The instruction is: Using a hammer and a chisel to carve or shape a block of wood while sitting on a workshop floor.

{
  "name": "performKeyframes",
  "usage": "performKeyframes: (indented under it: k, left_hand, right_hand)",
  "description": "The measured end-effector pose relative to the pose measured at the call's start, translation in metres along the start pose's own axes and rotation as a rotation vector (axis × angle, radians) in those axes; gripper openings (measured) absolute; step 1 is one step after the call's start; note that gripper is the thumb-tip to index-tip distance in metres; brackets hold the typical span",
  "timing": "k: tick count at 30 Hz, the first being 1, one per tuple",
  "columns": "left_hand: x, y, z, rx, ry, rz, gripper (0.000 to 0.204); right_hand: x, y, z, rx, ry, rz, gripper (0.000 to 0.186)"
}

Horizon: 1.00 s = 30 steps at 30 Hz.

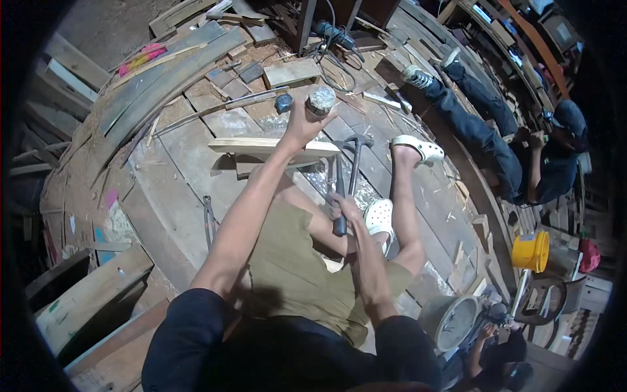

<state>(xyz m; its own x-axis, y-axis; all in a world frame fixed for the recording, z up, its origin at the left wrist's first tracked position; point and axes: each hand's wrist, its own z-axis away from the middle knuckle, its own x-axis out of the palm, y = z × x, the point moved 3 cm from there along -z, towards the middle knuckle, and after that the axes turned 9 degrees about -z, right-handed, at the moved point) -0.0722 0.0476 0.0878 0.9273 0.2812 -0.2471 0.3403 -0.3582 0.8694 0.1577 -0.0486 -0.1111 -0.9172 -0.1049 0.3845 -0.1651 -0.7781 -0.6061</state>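
Note:
My left hand (304, 124) is raised over the wooden floor, gripping a mottled grey round object (321, 99). A small blue object (283, 102) lies just left of it. A pale wooden plank (251, 144) rests across a short board below that hand. My right hand (346, 208) is closed on a hammer (360, 142) with a dark handle; a second long dark handle (339, 223) shows alongside, slightly blurred. Pliers (208, 219) lie beside my left forearm. My bare legs and white clogs (379, 219) are under my arms.
A blue power tool (336, 36) with cable lies at the back among wood offcuts and boards (153, 78). Right, a seated person (548, 153) in dark clothes stretches their legs out. A yellow bucket (529, 251), grey bucket (444, 320) and another person (496, 353) are at lower right.

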Motion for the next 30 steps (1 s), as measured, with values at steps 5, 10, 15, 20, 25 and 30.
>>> performKeyframes:
  k: [5,10,15,20,25,30]
  left_hand:
    - [-0.004,0.009,0.011,0.076,0.131,0.048,0.058]
    - [-0.003,0.007,0.007,0.091,0.028,0.018,0.055]
    - [-0.001,0.004,0.007,0.087,0.051,0.036,0.054]
    - [-0.002,0.004,0.007,0.092,0.097,-0.007,0.049]
    - [0.000,0.006,0.007,0.174,0.126,-0.079,0.031]
    - [0.011,0.010,0.012,0.073,0.018,-0.171,0.015]
  right_hand:
    - [0.019,-0.027,0.063,-0.252,0.287,0.029,0.026]
    - [0.045,-0.107,0.144,-0.527,0.350,0.241,0.023]
    - [0.095,-0.162,0.211,-1.016,0.422,0.738,0.022]
    - [0.144,-0.168,0.250,-0.871,0.330,0.720,0.022]
    - [0.161,-0.154,0.232,-0.574,0.295,1.025,0.023]
    - [0.150,-0.137,0.214,-0.601,0.216,0.932,0.026]
